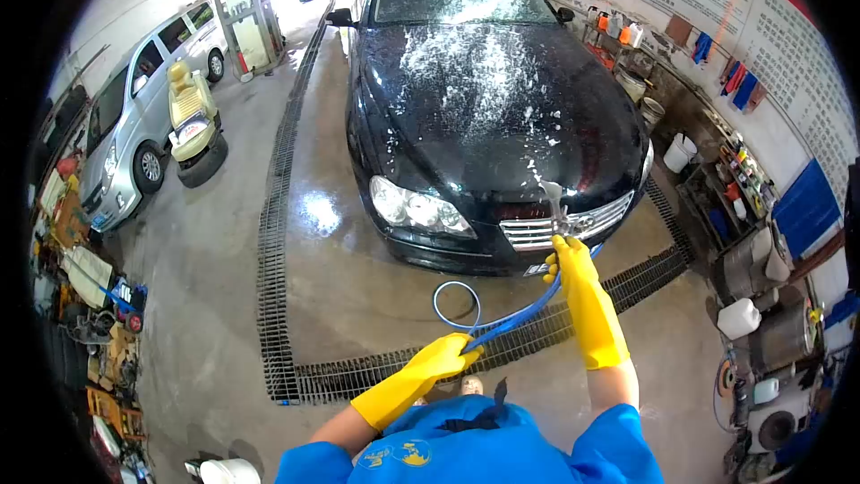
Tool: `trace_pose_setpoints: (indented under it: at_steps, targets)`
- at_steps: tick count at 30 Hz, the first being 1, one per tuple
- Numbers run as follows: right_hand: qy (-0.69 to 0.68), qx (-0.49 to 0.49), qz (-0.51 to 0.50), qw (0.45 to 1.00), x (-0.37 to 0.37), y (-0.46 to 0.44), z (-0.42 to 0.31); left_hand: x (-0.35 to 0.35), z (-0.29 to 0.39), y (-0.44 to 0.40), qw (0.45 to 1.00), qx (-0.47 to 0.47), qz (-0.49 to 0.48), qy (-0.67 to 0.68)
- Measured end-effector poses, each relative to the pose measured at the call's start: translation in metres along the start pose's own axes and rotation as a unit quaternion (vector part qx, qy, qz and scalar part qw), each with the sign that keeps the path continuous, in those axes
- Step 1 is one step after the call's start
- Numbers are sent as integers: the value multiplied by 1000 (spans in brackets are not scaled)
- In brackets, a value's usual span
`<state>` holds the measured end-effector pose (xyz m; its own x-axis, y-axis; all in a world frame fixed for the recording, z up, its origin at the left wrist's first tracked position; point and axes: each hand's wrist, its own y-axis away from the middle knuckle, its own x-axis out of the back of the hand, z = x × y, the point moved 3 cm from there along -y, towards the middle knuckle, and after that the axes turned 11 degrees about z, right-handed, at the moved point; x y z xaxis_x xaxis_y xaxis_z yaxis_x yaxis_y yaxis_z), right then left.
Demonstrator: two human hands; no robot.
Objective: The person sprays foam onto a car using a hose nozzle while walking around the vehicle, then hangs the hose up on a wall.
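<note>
My right hand point(573, 262), in a long yellow rubber glove, is closed around a spray gun point(557, 208) held out in front of the car's grille. A blue hose point(528, 312) hangs from the gun, and my left hand point(450, 355), gloved the same way, grips it lower down. Facing me is a black car point(412, 148) with a wet body. White foam point(475, 72) lies in streaks over its hood and windshield. Fingers of both hands show only in part.
A metal floor grate point(376, 375) runs around the car's left and front. A silver van point(130, 94) and a yellow floor machine point(190, 112) stand at left. Shelves with bottles point(743, 166), a white bucket point(681, 152) and a white jug point(739, 318) line the right wall.
</note>
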<state>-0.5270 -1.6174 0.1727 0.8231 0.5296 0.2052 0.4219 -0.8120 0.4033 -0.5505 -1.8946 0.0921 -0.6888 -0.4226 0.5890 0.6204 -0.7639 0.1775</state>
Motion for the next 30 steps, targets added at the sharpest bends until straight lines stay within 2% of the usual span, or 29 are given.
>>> trace_pose_setpoints:
  at_steps: [4,5,7,9,11,12,13,14,15,17,18,19,20,21,22,23,24,25,26,27,28,29,30]
  targets:
    - [2,-7,-4,1000,24,0,-14,-3,10,-12,997,39,-68,10]
    - [-6,0,17,1000,33,-3,-20,-20,-17,-18,994,17,-106,15]
    - [-6,17,41,999,56,-24,-25,-51,-61,-21,983,2,-158,-92]
    - [-15,36,44,998,79,-28,-49,-68,-106,-18,969,-19,-208,-133]
    - [-17,31,57,998,103,-36,-65,-85,-145,-15,974,8,-211,-81]
    - [-10,31,61,998,114,-45,-71,-87,-151,-15,966,39,-238,-98]
    - [-3,31,66,997,127,-55,-73,-93,-172,-15,961,21,-218,-169]
    - [-6,25,56,998,140,-66,-77,-85,-181,-8,964,41,-205,-166]
    - [-10,20,47,999,153,-78,-80,-98,-216,-7,946,65,-244,-203]
    - [-5,25,55,998,171,-101,-81,-139,-360,2,955,14,-201,-217]
    - [-11,19,63,998,176,-108,-83,-135,-381,6,958,-11,-178,-225]
    - [-16,10,69,997,177,-114,-82,-131,-400,13,924,314,-217,-6]
    - [-12,10,68,998,176,-121,-80,-108,-381,20,950,251,-148,-111]
    - [-1,21,83,996,169,-123,-76,-63,-316,29,951,200,-72,-223]
    - [-5,10,77,997,162,-128,-69,-52,-330,39,941,271,5,-201]
    - [-9,1,71,997,153,-134,-62,-25,-315,39,932,317,25,-172]
    - [-22,-1,65,998,138,-132,-57,1,-304,48,919,343,94,-172]
    - [-34,-6,60,998,121,-129,-51,9,-339,62,902,373,172,-132]
    - [-34,-20,60,997,104,-133,-42,32,-347,73,900,346,220,-145]
    - [-59,-29,53,996,79,-116,-46,50,-359,90,872,335,328,-140]
    - [-58,-33,33,997,57,-113,-44,79,-347,101,872,344,332,-110]
    - [-59,-37,14,997,34,-108,-42,110,-342,104,843,351,398,-89]
    - [-66,-28,20,997,8,-101,-40,140,-338,113,827,383,400,-94]
